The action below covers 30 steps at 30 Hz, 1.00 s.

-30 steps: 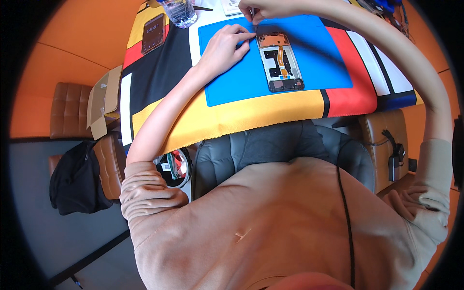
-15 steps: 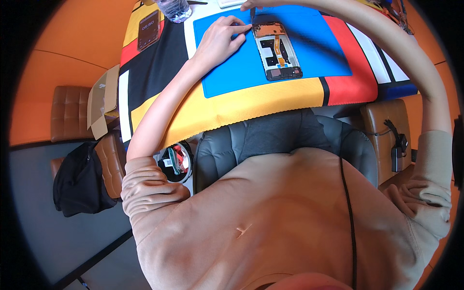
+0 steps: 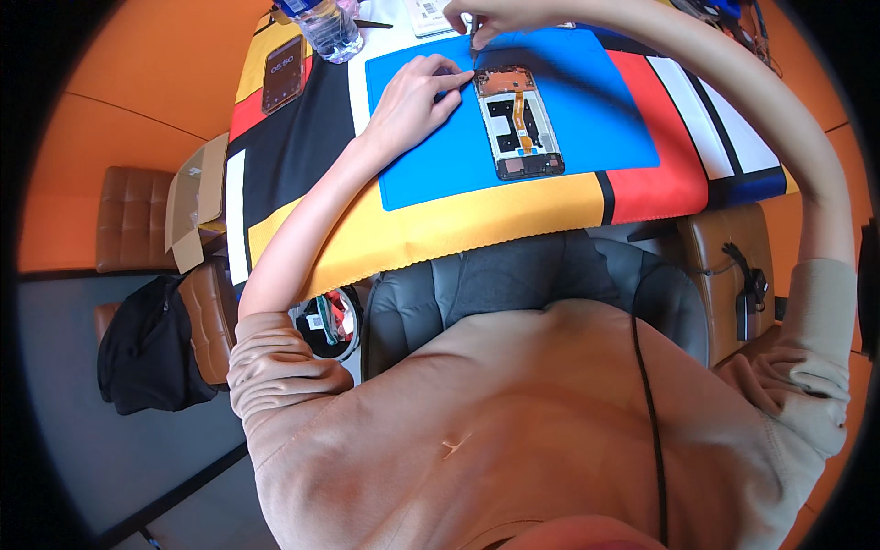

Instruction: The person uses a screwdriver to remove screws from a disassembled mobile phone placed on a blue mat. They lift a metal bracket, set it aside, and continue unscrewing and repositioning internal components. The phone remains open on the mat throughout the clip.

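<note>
An opened smartphone (image 3: 520, 122) lies on the blue mat (image 3: 431, 174), its inner parts, an orange-brown upper board and an orange ribbon cable exposed. My left hand (image 3: 417, 103) rests on the mat to the left of it, fingers partly bent and apart; a fingertip reaches the phone's upper left corner. Above that corner, my right hand (image 3: 495, 16) grips a slim dark screwdriver (image 3: 474, 41), held upright with its tip down close to the phone's top edge. Whether the tip touches a screw is too small to tell.
A water bottle (image 3: 332, 35) and a second phone (image 3: 283, 73) with a lit screen stand and lie at the far left of the patterned tablecloth (image 3: 440, 225). A white box (image 3: 427, 16) sits behind the mat. Cables (image 3: 757, 41) lie at the far right.
The view has tilted slightly, so the table sits lower in the picture. My right hand and the screwdriver stay at the phone's top corner; my left hand keeps its place beside it.
</note>
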Each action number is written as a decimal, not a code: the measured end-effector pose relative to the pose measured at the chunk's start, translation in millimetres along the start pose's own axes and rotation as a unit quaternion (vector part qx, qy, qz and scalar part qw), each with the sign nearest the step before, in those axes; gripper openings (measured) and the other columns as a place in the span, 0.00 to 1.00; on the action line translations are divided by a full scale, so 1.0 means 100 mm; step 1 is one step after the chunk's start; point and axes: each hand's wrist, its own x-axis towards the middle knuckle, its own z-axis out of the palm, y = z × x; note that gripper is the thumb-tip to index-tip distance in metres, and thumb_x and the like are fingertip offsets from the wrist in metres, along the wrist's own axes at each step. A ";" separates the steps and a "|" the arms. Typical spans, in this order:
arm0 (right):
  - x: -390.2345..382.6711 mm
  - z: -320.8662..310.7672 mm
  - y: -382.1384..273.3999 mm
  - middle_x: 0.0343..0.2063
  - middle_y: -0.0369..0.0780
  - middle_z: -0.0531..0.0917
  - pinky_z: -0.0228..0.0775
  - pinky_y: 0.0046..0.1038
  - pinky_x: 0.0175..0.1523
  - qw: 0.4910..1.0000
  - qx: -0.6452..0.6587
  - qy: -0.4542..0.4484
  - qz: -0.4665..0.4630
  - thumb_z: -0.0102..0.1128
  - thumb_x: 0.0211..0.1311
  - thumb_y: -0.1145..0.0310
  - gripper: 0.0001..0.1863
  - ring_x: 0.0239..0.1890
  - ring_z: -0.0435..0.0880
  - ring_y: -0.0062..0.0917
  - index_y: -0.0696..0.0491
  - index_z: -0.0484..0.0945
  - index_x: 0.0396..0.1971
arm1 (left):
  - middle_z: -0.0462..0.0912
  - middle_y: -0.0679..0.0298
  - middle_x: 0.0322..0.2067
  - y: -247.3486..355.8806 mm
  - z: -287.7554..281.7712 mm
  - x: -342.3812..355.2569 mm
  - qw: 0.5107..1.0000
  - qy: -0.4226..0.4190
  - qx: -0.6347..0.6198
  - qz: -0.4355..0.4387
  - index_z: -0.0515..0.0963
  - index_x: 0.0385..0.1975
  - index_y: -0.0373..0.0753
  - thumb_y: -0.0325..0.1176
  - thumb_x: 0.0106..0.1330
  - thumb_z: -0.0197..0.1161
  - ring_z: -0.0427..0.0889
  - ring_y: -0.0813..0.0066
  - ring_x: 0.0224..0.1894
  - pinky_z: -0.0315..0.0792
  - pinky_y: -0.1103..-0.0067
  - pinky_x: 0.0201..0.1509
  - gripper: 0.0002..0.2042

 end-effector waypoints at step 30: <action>0.12 0.14 -0.07 0.14 0.45 0.80 0.72 0.39 0.25 0.995 0.022 0.006 0.094 0.72 0.58 0.61 0.18 0.18 0.81 0.35 0.62 0.82 0.20 | 0.81 0.60 0.52 0.00 -0.03 0.01 1.000 -0.020 -0.005 -0.015 0.85 0.53 0.40 0.31 0.71 0.60 0.80 0.64 0.56 0.76 0.69 0.61 0.14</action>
